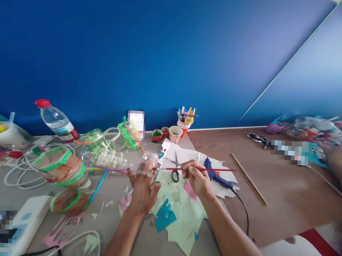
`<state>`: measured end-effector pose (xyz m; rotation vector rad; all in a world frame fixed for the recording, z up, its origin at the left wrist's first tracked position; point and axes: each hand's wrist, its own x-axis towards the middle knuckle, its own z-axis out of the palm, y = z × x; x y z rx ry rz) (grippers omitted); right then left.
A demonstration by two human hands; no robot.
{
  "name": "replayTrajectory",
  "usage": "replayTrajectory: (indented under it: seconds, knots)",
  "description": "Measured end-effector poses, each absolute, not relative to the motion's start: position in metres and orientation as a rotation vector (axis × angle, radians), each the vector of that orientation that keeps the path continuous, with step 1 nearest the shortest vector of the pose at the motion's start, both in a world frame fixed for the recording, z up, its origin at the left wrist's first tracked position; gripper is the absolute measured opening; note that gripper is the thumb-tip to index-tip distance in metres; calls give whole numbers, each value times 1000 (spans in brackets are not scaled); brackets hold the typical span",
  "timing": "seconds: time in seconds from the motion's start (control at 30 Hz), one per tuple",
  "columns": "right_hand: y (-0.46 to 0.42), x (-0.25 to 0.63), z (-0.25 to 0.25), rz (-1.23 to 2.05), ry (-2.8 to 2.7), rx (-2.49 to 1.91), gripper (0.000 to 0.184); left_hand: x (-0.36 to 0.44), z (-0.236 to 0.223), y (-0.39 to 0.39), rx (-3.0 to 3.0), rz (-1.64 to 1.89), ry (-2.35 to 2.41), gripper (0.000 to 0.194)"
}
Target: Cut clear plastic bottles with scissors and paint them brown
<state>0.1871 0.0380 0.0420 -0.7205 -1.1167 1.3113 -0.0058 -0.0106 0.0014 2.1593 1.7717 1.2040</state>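
Observation:
My left hand (pixel 143 194) has its middle fingers pushed inside a clear plastic bottle piece (pixel 150 158), which it holds up. Some reddish-brown paint shows on the plastic. My right hand (pixel 196 178) pinches a thin paintbrush (pixel 222 170) with a red handle, its tip touching the side of the bottle piece. Beneath the hands lie pale green paper sheets (pixel 182 231) and a teal paper scrap (pixel 165 217). Scissors (pixel 175 176) with black handles rest on the paper between the hands. Beyond my right hand lies a blue glue gun (pixel 218 179).
Paint cups (pixel 175 133) stand near the blue wall. Painted bottle sections (pixel 61 165), a water bottle (pixel 59 123) and a white power strip (pixel 32 223) are at left. A wooden stick (pixel 249 179) lies at right; another person's hand (pixel 336 153) is farther right.

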Motion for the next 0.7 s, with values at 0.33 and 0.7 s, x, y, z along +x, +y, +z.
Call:
replayTrajectory:
  seconds: [0.33,0.7]
  knots:
    - [41,189,40,1302,-1118,-730,15,-6,3,-10,2322,1108,1812,63]
    - [45,190,42,1296,-1070,-742,14,-6,8,-12,2359,1121,1810,61]
